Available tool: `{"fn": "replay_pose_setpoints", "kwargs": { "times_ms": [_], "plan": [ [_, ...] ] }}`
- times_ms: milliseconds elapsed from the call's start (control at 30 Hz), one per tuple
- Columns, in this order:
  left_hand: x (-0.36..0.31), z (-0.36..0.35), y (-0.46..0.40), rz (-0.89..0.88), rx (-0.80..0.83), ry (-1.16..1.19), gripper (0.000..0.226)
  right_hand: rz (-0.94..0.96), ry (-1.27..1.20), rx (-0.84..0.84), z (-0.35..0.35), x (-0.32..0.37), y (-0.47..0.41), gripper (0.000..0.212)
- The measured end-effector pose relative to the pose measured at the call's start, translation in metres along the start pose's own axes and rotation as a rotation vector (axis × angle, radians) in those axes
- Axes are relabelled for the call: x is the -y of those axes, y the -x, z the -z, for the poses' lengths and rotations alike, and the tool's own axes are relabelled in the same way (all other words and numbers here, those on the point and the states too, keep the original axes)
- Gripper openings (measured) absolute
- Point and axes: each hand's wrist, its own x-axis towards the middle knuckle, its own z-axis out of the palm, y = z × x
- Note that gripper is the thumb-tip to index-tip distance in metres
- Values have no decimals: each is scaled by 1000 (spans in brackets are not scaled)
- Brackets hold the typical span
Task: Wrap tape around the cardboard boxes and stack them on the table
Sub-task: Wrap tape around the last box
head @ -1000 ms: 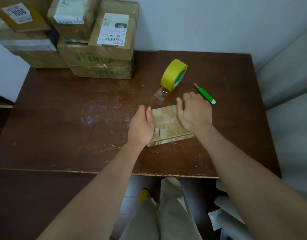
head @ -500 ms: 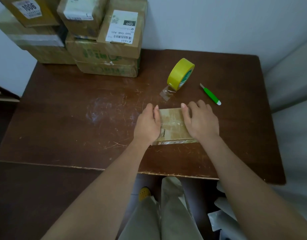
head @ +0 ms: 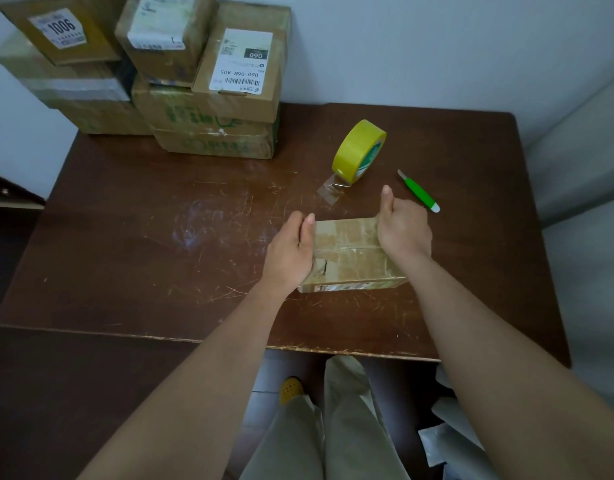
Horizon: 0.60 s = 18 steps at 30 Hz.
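Just right of the frame's centre, a small flat cardboard box [head: 350,252] lies on the brown table [head: 160,237], its top glossy with clear tape strips. The left hand [head: 290,252] grips its left edge, thumb on top. The right hand [head: 404,230] holds the right edge, thumb raised.

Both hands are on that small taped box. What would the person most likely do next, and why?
Probably lift the small box and carry it to the stack of boxes at the table's far left. Clear tape already crosses its top, the left hand and right hand grip its opposite sides, and the tape roll and green knife lie untouched.
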Motion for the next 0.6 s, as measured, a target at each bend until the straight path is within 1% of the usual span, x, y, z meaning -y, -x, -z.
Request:
{"fn": "replay_pose_setpoints", "kwargs": {
  "times_ms": [67,100,133,167,200,267,300,367,467,533,600],
  "plan": [
    [-1,1,1,18,12,63,39,-176,-339,-40,2,-5,-4,69],
    [-2,1,2,24,20,101,38,-245,-484,-62,4,-9,-4,68],
    [-3,2,3,33,32,131,38,-272,-563,-49,7,-13,-1,62],
    [-4,3,3,48,52,152,38,-248,-567,12,10,-18,2,54],
    [-5,5,2,78,77,172,37,-193,-507,94,11,-23,5,47],
    [-11,10,-2,171,130,221,31,-115,-390,211,14,-32,7,40],
    [-15,14,-6,215,144,246,28,-106,-373,225,18,-32,6,39],
    [-23,20,-15,258,129,243,23,-90,-402,186,29,-26,-1,37],
    [-28,25,-34,302,30,213,21,-34,-446,173,41,-8,-20,31],
    [-30,25,-47,353,-2,185,16,-13,-500,214,40,4,-36,29],
    [-28,23,-59,381,-4,159,15,-24,-533,291,32,14,-52,35]
  ]
}}
